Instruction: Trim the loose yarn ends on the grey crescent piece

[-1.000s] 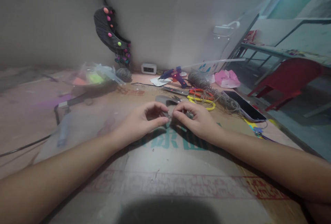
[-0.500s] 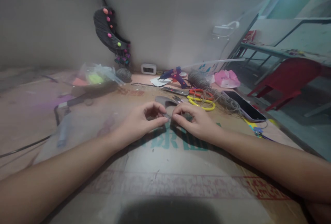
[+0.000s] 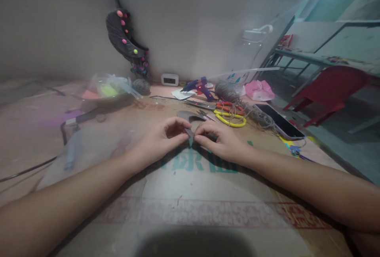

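On a pink table against a grey wall, I see, watching from afar, a printed cardboard sheet; a red chair stands in the room to the right. I count one small grey piece, one glue gun, two balls of grey yarn, one orange-handled pair of scissors and one phone. The piece is over the middle of the cardboard, pinched between thumb and fingertips of my left hand. My right hand curls, thumb and forefinger meeting right beside it; I cannot tell whether they grip it too. The table's right edge slants past the phone, above the floor. Between my forearms, cardboard stretches flat, leaving room to move.
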Available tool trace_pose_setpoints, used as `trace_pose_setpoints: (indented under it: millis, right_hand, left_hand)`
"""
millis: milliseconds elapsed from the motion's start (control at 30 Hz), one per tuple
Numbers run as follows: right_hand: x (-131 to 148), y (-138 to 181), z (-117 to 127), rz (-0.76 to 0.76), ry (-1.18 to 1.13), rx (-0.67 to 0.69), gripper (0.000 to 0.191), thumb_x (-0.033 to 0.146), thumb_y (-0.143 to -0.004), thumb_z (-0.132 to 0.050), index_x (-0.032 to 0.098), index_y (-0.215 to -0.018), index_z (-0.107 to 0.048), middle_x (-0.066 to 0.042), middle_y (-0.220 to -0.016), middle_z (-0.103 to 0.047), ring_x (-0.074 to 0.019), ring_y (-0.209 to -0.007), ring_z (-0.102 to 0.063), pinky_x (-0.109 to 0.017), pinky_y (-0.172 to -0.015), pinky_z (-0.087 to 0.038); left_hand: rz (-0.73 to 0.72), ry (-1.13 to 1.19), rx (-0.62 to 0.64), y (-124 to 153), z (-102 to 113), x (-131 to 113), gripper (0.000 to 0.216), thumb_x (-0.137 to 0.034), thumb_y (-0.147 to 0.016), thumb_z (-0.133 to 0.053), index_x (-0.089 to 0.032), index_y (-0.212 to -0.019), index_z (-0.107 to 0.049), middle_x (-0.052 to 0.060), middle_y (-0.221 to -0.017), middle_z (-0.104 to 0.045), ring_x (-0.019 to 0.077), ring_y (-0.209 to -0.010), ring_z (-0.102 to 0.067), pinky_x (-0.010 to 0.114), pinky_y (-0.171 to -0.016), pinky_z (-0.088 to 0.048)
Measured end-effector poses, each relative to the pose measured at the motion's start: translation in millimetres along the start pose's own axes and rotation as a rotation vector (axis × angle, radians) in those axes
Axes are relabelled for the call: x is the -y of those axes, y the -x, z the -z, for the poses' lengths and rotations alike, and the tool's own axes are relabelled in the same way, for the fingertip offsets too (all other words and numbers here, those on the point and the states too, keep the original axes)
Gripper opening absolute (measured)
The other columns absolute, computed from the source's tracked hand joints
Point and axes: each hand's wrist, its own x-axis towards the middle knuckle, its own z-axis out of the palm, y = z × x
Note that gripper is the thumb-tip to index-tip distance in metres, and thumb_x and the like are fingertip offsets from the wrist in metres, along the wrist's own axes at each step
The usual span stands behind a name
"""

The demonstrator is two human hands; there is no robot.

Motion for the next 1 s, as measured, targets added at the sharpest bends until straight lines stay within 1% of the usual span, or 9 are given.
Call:
trace_pose_setpoints:
  millis: [133, 267, 333, 367, 433, 533, 667, 800, 1000]
  right_hand:
    - [1, 0, 1, -0.003, -0.017, 0.003, 0.018, 0.022, -0.092, -0.05, 0.016, -0.082, -0.063, -0.003, -0.082, -0.067, -0.013, -0.077, -0.059, -0.026, -0.073, -0.045]
    - [-2, 3, 1, -0.08, -0.011, -0.076, 0.02, 0.026, -0.094, -0.048, 0.017, -0.098, -0.065, -0.005, -0.092, -0.069, -0.0157, -0.086, -0.061, -0.029, -0.078, -0.046]
    - [-4, 4, 0, -0.095, -0.012, -0.115, 0.021, 0.028, -0.094, -0.048, 0.017, -0.1, -0.065, -0.006, -0.095, -0.068, -0.0169, -0.089, -0.062, -0.03, -0.08, -0.046]
    - [-5, 4, 0, -0.093, -0.017, -0.133, 0.021, 0.028, -0.093, -0.049, 0.017, -0.101, -0.064, -0.006, -0.096, -0.068, -0.0173, -0.09, -0.062, -0.03, -0.08, -0.046]
    - [-5, 4, 1, -0.098, -0.04, -0.154, 0.022, 0.03, -0.093, -0.049, 0.016, -0.1, -0.064, -0.006, -0.094, -0.067, -0.0168, -0.087, -0.062, -0.029, -0.078, -0.046]
    - [-4, 5, 4, -0.137, -0.094, -0.096, 0.031, 0.035, -0.095, -0.043, 0.016, -0.089, -0.067, -0.001, -0.07, -0.062, -0.0129, -0.064, -0.059, -0.024, -0.063, -0.044]
    - [-7, 5, 10, -0.178, -0.087, -0.112, 0.045, 0.042, -0.097, -0.036, 0.016, -0.076, -0.066, 0.003, -0.05, -0.048, -0.0104, -0.047, -0.048, -0.022, -0.05, -0.037]
    - [-21, -2, 16, -0.202, -0.034, -0.173, 0.038, 0.038, -0.096, -0.038, 0.016, -0.082, -0.065, -0.001, -0.069, -0.062, -0.0132, -0.066, -0.058, -0.023, -0.062, -0.042]
    - [-42, -10, 24, -0.259, 0.069, -0.221, 0.025, 0.031, -0.091, -0.047, 0.016, -0.084, -0.065, -0.003, -0.08, -0.067, -0.0163, -0.076, -0.061, -0.026, -0.069, -0.044]
  left_hand:
    - [-0.041, -0.17, -0.12, 2, 3, -4, 0.022, -0.026, -0.086, -0.057, -0.019, -0.106, -0.064, 0.003, -0.091, -0.068, 0.017, -0.082, -0.063, 0.03, -0.077, -0.05]
    - [-0.346, -0.376, -0.448, 3, 8, -8, 0.01, -0.024, -0.085, -0.061, -0.022, -0.093, -0.067, 0.003, -0.099, -0.062, 0.019, -0.098, -0.059, 0.034, -0.092, -0.046]
    - [-0.453, -0.337, -0.521, 5, 8, -13, 0.007, -0.023, -0.086, -0.061, -0.021, -0.092, -0.065, 0.005, -0.106, -0.061, 0.0194, -0.106, -0.057, 0.035, -0.097, -0.043]
    - [-0.459, -0.275, -0.503, 6, 7, -16, 0.007, -0.023, -0.088, -0.059, -0.02, -0.093, -0.063, 0.005, -0.106, -0.062, 0.019, -0.105, -0.058, 0.034, -0.096, -0.044]
    - [-0.348, -0.116, -0.43, 10, 5, -24, 0.01, -0.026, -0.091, -0.054, -0.021, -0.097, -0.06, 0.003, -0.091, -0.065, 0.0156, -0.087, -0.063, 0.029, -0.081, -0.05]
    - [-0.164, 0.009, -0.349, 10, 4, -35, 0.015, -0.033, -0.091, -0.055, -0.021, -0.097, -0.059, -0.001, -0.074, -0.062, 0.0111, -0.063, -0.059, 0.022, -0.059, -0.047]
    - [0.108, 0.179, -0.164, 2, 4, -31, 0.026, -0.041, -0.087, -0.057, -0.018, -0.097, -0.058, -0.002, -0.071, -0.06, 0.0094, -0.052, -0.054, 0.02, -0.047, -0.042]
    - [0.274, 0.261, -0.041, -4, 0, -14, 0.028, -0.043, -0.083, -0.06, -0.015, -0.086, -0.056, -0.001, -0.07, -0.059, 0.0095, -0.05, -0.052, 0.023, -0.047, -0.045]
    - [0.237, 0.126, 0.009, -5, 0, -5, 0.026, -0.039, -0.083, -0.061, -0.015, -0.072, -0.057, -0.002, -0.061, -0.058, 0.0091, -0.054, -0.051, 0.021, -0.053, -0.04]
